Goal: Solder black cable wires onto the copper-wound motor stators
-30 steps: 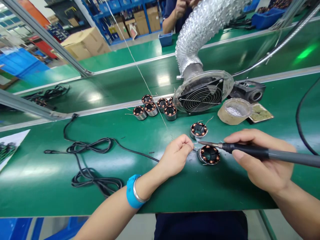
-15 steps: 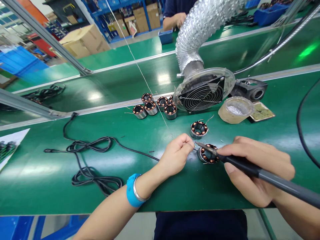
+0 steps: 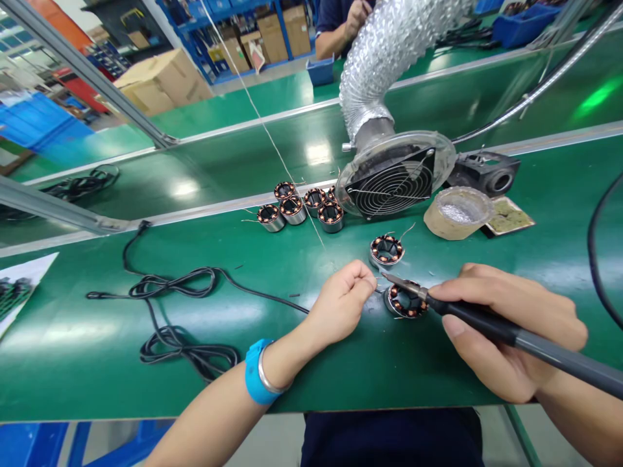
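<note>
My right hand [image 3: 511, 331] is closed around a soldering iron [image 3: 487, 322], whose metal tip lies over the near copper-wound stator [image 3: 407, 300] and points left. My left hand [image 3: 343, 301], with a blue wristband, pinches a thin lead at the left of that stator; a black cable [image 3: 263, 293] runs to this hand from the left. A second stator [image 3: 386, 250] stands just behind the first, its thin wire ends sticking up. Both rest on the green table [image 3: 341, 383]. The exact contact between tip and lead is too small to tell.
A fan hood [image 3: 394, 185] on a foil duct [image 3: 379, 65] hangs behind the stators. Several more stators [image 3: 293, 209] stand left of it. A round pot [image 3: 457, 213] and sponge [image 3: 509, 217] are at right. Coiled black cable [image 3: 180, 282] lies left. A person's hand [image 3: 357, 18] shows beyond.
My right hand and the iron have shifted slightly right, with the tip a little higher. My left hand has hardly moved. The other person's hand has risen.
</note>
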Motion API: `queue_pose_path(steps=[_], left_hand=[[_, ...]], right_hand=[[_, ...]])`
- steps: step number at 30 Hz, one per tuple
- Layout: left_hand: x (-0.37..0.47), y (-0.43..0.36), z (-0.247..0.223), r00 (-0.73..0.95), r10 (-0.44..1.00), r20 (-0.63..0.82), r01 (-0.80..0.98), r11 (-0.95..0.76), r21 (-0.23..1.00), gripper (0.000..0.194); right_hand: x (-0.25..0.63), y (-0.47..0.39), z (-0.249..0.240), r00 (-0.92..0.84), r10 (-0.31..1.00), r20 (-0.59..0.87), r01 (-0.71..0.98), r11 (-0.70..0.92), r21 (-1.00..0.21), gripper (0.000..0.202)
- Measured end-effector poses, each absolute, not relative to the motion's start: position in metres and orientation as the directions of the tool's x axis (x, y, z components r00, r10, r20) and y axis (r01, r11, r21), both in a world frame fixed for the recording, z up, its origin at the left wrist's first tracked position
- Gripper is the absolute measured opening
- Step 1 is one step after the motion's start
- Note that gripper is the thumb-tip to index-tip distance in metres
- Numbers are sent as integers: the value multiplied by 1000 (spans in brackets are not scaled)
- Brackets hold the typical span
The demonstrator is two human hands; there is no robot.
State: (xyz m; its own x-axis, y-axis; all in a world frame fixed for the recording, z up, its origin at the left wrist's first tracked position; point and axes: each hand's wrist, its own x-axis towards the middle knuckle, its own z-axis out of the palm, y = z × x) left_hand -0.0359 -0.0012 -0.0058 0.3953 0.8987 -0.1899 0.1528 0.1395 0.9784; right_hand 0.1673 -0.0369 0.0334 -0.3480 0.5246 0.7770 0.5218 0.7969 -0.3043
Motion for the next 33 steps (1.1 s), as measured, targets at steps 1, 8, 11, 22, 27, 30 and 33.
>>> queue_pose_path(steps=[1, 8, 11, 22, 27, 30, 33], left_hand=[[-36, -1, -6, 397, 898, -188, 151, 138, 979, 30], [-35, -1, -4, 392, 901, -188, 162, 133, 978, 30], [-34, -1, -4, 391, 900, -191, 161, 137, 977, 31], [-34, -1, -5, 380, 901, -211, 149, 166, 975, 31], [-35, -1, -6, 383, 900, -207, 159, 156, 975, 29], [-35, -1, -6, 380, 900, -211, 157, 163, 974, 29], [-35, -1, -6, 380, 900, -214, 156, 165, 974, 30]], right_hand=[[167, -37, 33, -348, 522, 779, 525, 797, -299, 16], [166, -37, 36, -351, 530, 772, 525, 794, -306, 16], [166, -36, 36, -363, 532, 765, 523, 796, -305, 15], [168, -38, 34, -356, 528, 771, 520, 797, -306, 17], [170, -37, 32, -333, 527, 782, 501, 801, -327, 18], [169, -37, 33, -334, 522, 785, 507, 802, -318, 18], [168, -37, 34, -343, 520, 783, 512, 802, -308, 17]])
